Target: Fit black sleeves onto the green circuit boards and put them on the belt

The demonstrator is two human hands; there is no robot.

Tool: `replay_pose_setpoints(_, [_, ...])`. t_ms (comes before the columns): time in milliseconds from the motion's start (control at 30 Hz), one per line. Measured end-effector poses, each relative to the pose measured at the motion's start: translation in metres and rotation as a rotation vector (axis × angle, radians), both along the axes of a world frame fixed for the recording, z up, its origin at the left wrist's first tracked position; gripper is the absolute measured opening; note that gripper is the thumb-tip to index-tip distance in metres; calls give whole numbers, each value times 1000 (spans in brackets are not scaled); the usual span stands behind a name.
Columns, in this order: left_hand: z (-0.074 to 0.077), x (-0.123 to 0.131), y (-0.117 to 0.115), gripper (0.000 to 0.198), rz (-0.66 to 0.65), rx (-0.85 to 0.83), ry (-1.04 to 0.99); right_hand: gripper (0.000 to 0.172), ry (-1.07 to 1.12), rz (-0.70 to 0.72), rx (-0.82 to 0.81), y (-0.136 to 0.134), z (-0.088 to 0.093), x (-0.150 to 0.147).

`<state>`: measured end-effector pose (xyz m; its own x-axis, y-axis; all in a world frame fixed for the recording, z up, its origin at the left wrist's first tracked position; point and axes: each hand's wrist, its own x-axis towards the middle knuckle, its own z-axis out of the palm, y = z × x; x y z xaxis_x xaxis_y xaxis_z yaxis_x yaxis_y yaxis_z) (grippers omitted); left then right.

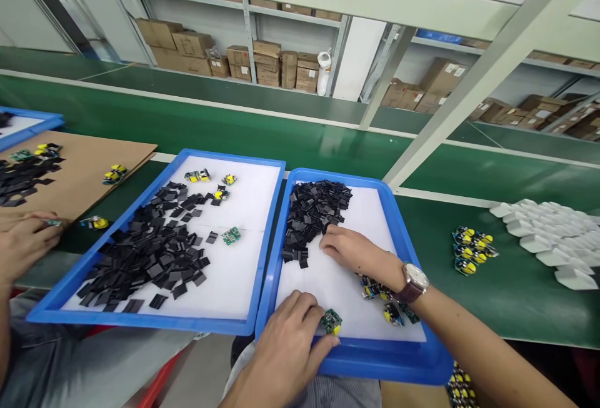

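Observation:
My left hand rests at the front of the blue-rimmed tray, holding a small green circuit board with a yellow part between thumb and fingers. My right hand, with a wristwatch on the wrist, reaches over the same tray. Its fingers are curled together at the edge of a heap of flat black pieces; whatever they pinch is hidden. Beneath my right forearm lie several circuit boards with yellow parts, partly covered by the arm.
Left of mine is a second blue tray with black pieces and a few boards. Another person's hand works beside cardboard at far left. To the right are grouped boards and white plastic housings. A slanted post rises behind.

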<state>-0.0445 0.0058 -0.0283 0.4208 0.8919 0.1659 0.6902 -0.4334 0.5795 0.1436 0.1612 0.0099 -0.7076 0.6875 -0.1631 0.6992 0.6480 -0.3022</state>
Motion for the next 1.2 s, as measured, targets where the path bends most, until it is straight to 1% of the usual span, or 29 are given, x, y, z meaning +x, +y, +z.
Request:
replay_pose_setpoints(67, [1, 0, 0, 22, 3, -1, -7, 18, -3, 31, -35, -5, 4, 8])
replay_pose_setpoints(133, [2, 0, -1, 22, 5, -2, -11, 15, -3, 21, -41, -10, 8, 18])
replay_pose_setpoints(233, [3, -1, -1, 20, 1, -12, -11, 20, -8, -74, 19, -13, 11, 28])
replay_pose_setpoints(333, [3, -1, 0, 18, -4, -14, -14, 23, -17, -126, 72, -11, 8, 23])
replay_pose_setpoints(467, [3, -3, 0, 22, 13, -16, 1, 25, -28, -114, 105, -6, 2, 2])
replay_pose_setpoints(533, [3, -3, 0, 24, 22, -25, 15, 24, -33, -101, 104, -5, 1, -4])
replay_pose_setpoints(633, [3, -4, 0, 25, 28, -42, 27, 16, -18, -62, 77, -9, 1, 2])
replay_pose_setpoints(733, [3, -3, 0, 29, 36, -54, 29, 7, 19, -37, 44, -16, 2, 17])
replay_pose_setpoints(867, [4, -4, 1, 34, 46, -71, 34, 25, 62, -71, 46, -20, 2, 31])
replay_pose_setpoints(900, [3, -4, 1, 35, 47, -76, 36, 26, 66, -67, 45, -18, 1, 31])
replay_pose_setpoints(933, [3, -5, 2, 37, 46, -82, 39, 22, 67, -52, 41, -17, 1, 30])
replay_pose_setpoints(1000, [3, -6, 3, 43, 47, -89, 45, 7, 62, -7, 27, -12, -2, 25])
replay_pose_setpoints(1033, [3, -6, 4, 46, 44, -87, 47, 6, 58, 12, 25, -10, -4, 22])
replay_pose_setpoints(1133, [5, -4, 7, 51, -7, -71, 38, 22, 63, 12, 47, -3, -7, 17])
replay_pose_setpoints(1200, [8, -3, 8, 50, -56, -72, 13, 27, 84, -8, 65, -3, -6, 17])
